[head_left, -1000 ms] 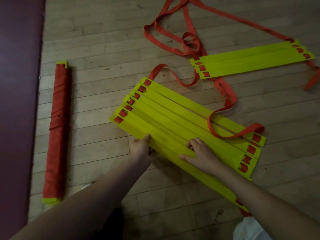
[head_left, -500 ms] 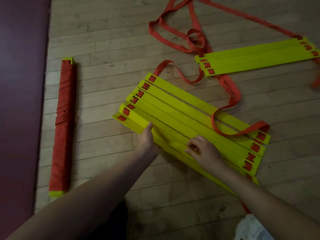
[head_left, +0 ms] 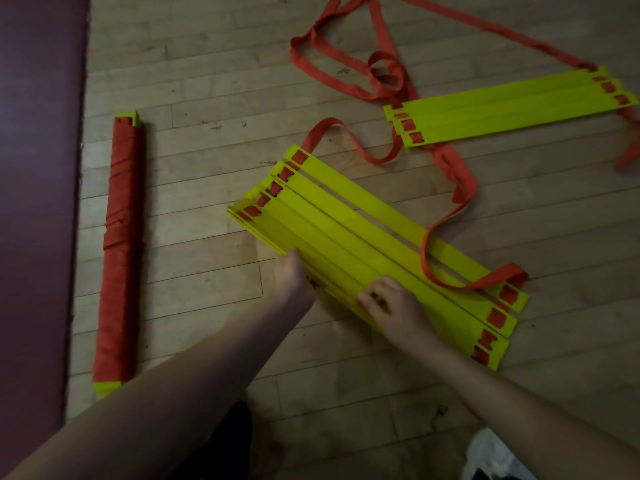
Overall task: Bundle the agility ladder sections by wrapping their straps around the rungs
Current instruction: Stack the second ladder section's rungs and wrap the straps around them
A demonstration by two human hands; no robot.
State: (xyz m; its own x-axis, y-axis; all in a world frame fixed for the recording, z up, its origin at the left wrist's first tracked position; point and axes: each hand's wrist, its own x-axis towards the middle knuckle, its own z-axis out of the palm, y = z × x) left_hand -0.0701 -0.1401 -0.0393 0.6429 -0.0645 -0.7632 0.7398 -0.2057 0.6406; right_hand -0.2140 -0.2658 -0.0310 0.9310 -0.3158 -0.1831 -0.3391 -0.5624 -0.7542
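Several flat yellow rungs [head_left: 349, 233] lie fanned and overlapping on the wooden floor, threaded at both ends by a red strap [head_left: 450, 216]. My left hand [head_left: 292, 277] grips the near edge of the rung stack, its fingers tucked under and hidden. My right hand [head_left: 391, 304] rests on top of the near rungs with its fingers curled, pressing them. A second group of yellow rungs [head_left: 512, 107] lies at the upper right with its loose red strap [head_left: 346, 43] trailing beyond. A finished bundle [head_left: 121, 244], wrapped in red strap, lies at the left.
A dark maroon mat [head_left: 38, 202] runs along the left edge. A white object [head_left: 491, 455] shows at the bottom right. Bare wooden floor [head_left: 214, 81] lies between the bundle and the rungs.
The near rungs have slid closer together under my hands, tightening the fan. My left hand moved up against the stack's near edge; my right hand stayed on top.
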